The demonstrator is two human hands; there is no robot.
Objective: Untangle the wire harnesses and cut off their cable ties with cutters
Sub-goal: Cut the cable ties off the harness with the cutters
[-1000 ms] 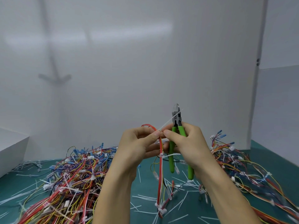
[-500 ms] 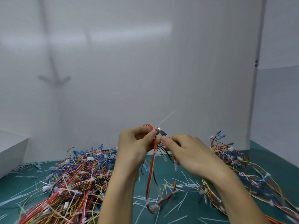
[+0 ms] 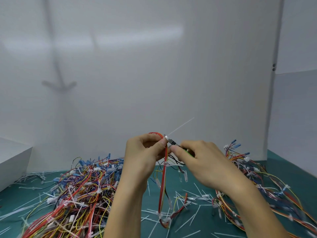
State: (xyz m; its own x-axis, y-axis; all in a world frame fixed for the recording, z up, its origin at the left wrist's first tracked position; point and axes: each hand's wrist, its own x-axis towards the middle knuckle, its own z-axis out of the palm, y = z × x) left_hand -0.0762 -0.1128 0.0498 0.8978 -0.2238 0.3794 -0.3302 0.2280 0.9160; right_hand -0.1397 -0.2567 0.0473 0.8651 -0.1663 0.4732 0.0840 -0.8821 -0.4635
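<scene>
Harness (image 3: 162,182) pinched in left hand (image 3: 144,155) | right hand (image 3: 205,162) grips cutters (image 3: 172,142) beside cable tie (image 3: 181,125)

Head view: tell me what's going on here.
A person is cutting cable ties off wire harnesses. The left hand pinches a looped red-and-orange harness at its top bend; the right hand holds green-handled cutters with the tip at the tie there. The tie's white tail sticks out, apparently uncut. Harness piles lie on both sides, cut ties litter the green mat.

We are seeing a red-orange harness (image 3: 162,186) dangling at lower centre, its white cable tie (image 3: 181,125) sticking up-right, green-handled cutters (image 3: 173,143) nosing its base.
</scene>
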